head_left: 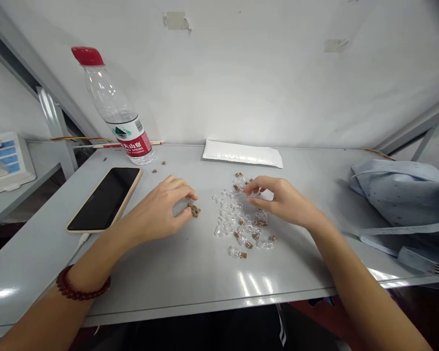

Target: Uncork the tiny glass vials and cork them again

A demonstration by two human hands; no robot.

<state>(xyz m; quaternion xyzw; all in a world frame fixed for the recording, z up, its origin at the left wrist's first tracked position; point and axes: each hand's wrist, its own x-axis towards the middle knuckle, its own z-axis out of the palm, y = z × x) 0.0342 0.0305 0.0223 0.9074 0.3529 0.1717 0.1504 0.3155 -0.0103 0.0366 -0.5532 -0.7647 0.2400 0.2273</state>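
My left hand (161, 209) rests on the grey tabletop (139, 278), its curled fingertips at a small heap of cork stoppers (194, 210). My right hand (281, 200) reaches over the far end of a loose scatter of tiny glass vials (229, 214), with thumb and forefinger among them. Whether those fingers pinch a vial is hidden. Some vials carry cork stoppers, such as the one lying apart at the near edge (237, 252). Loose corks also lie among the glass.
A dark smartphone (104, 199) lies left of my left hand. Behind it stands a capped plastic water bottle (119, 112), with a few corks (159, 166) nearby. A white padded envelope (242, 153) lies at the back. A pale blue cloth bag (402, 195) sits at the right.
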